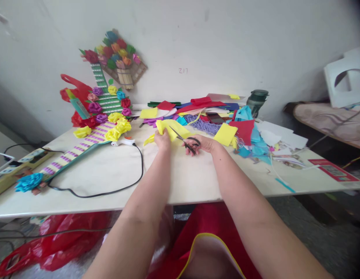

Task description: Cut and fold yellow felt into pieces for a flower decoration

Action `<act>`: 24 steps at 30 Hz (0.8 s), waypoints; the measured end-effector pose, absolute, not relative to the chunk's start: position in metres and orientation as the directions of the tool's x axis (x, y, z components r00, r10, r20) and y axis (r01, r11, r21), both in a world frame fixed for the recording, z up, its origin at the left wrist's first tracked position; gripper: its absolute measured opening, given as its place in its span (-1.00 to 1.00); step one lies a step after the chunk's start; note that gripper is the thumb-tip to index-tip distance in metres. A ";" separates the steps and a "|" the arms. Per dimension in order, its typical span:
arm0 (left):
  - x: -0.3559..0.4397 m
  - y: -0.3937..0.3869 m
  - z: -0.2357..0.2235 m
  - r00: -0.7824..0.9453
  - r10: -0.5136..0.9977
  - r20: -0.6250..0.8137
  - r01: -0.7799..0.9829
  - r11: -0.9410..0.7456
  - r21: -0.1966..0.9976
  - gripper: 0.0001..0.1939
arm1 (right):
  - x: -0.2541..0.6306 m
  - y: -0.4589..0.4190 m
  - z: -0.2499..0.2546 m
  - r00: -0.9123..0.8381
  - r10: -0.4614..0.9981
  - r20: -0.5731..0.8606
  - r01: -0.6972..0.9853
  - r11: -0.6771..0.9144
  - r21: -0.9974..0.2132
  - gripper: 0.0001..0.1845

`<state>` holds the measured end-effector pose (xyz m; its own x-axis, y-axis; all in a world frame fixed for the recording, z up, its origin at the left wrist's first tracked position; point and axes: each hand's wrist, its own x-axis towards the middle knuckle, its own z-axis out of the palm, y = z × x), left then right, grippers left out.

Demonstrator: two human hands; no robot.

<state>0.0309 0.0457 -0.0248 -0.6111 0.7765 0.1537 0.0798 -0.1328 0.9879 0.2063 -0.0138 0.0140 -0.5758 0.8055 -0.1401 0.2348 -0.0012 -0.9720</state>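
Observation:
Over the middle of the table, my left hand (163, 140) is closed on a sheet of yellow crepe paper (180, 128). Part of the sheet spreads out to the right of that hand. My right hand (201, 144) grips a pair of scissors (194, 143) by the dark handles. Their blades point up and left over the yellow sheet; whether they touch it I cannot tell. More yellow paper (149, 139) shows just left of my left hand. A cut yellow piece (225, 134) lies to the right of the scissors.
On the left are a flower-decorated craft piece (81, 145), a white glue gun (123, 142) with a black cord, and a power strip (23, 162). Coloured paper (200, 102), blue scraps (255, 145) and a dark bottle (257, 102) stand behind and right. The table's front edge is near me.

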 end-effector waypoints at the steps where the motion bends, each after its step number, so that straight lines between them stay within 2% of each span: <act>1: 0.031 0.047 -0.026 -0.608 0.776 0.166 0.090 -0.140 0.986 -0.90 | 0.206 -0.014 0.014 -0.575 0.806 -0.139 0.236 0.001 -0.972 -0.69; 8: 0.030 0.052 -0.033 -0.618 0.761 0.198 0.082 -0.188 0.979 -0.90 | 0.205 -0.011 0.011 -0.560 0.818 -0.130 0.229 0.003 -0.973 -0.66; 24: 0.026 0.050 -0.027 -0.679 0.714 0.171 0.124 -0.117 0.985 -0.91 | 0.199 -0.016 0.014 -0.507 0.846 -0.166 0.222 -0.058 -0.973 -0.56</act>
<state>0.0257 0.0495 -0.0266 -0.6793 0.7137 0.1706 0.1242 -0.1173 0.9853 0.1986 -0.0163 0.0136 -0.5065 0.8461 -0.1660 0.2216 -0.0583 -0.9734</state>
